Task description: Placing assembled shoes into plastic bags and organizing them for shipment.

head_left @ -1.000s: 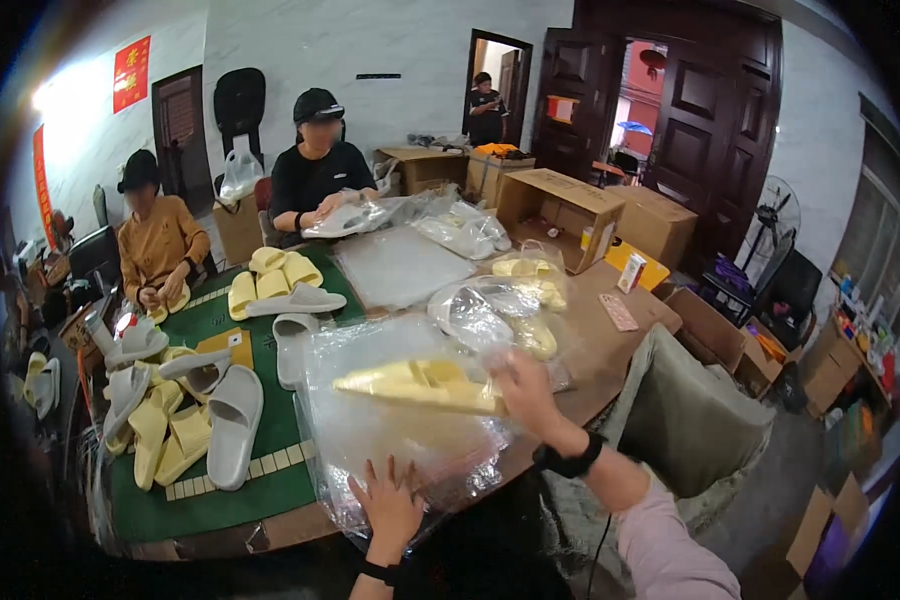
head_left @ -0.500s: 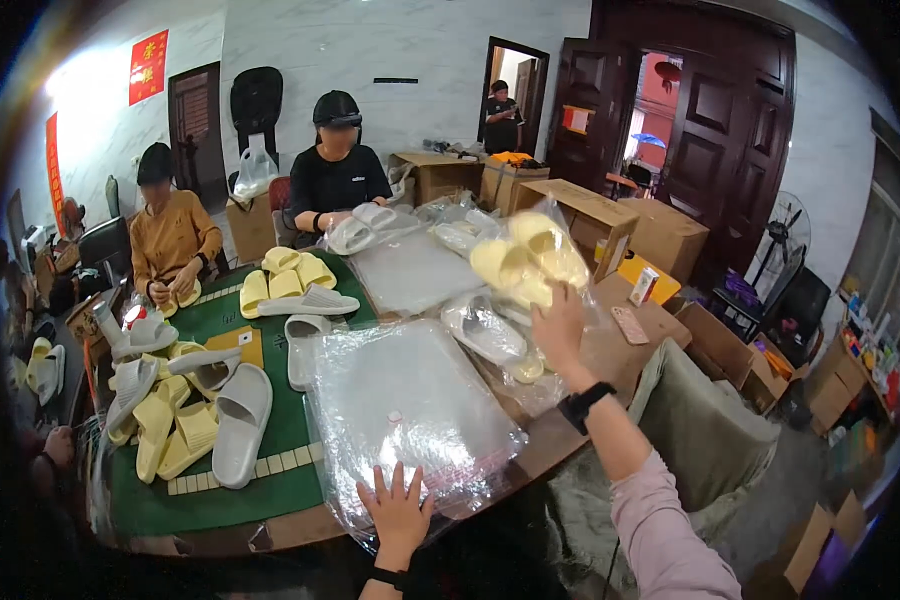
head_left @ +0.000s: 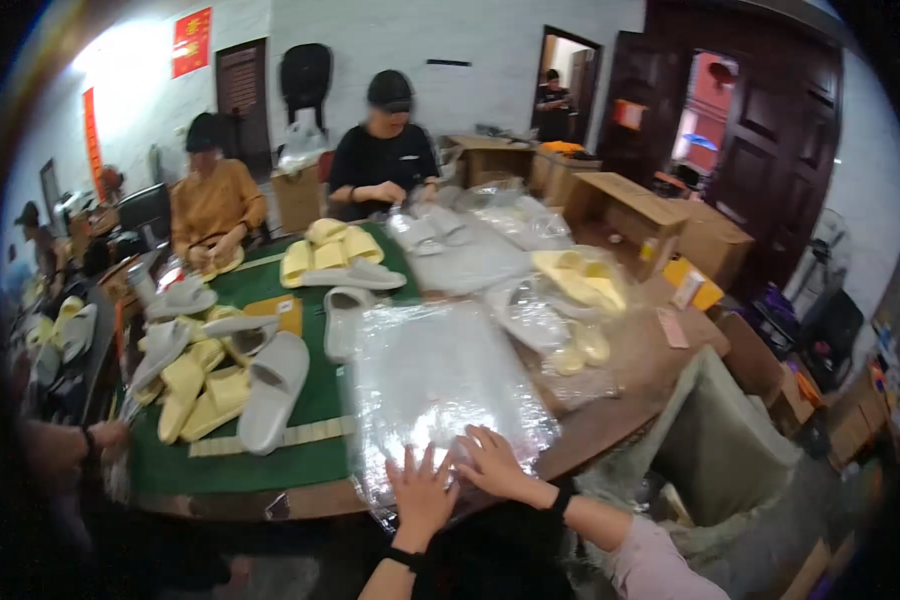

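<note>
We have both hands down on the stack of clear plastic bags (head_left: 440, 385) that lies at the near edge of the tabletop (head_left: 610, 420). Our left hand (head_left: 422, 492) is spread flat, fingers splayed, pressing on the near end of the stack; our right hand (head_left: 490, 462) lies just beside it, fingers bent on the film, and it looks as if it may be pinching up the top sheet, though the glare on the plastic keeps us from being sure. Neither hand has closed around anything we can make out.

We judge the step in hand to be freeing one bag from the stack. The next move would call for a fingertip pinch at the near edge while the other hand pins the rest, since the film is slippery and clings.

The stack overhangs the tabletop's near rim slightly, so a hard pull could drag it off. To the left, grey and yellow slippers (head_left: 225, 385) crowd the green mat (head_left: 315, 400); to the right, bagged yellow slippers (head_left: 575, 290) lie near. Open room is mostly straight up and toward us. Two people work across the tabletop, well apart from our hands.
</note>
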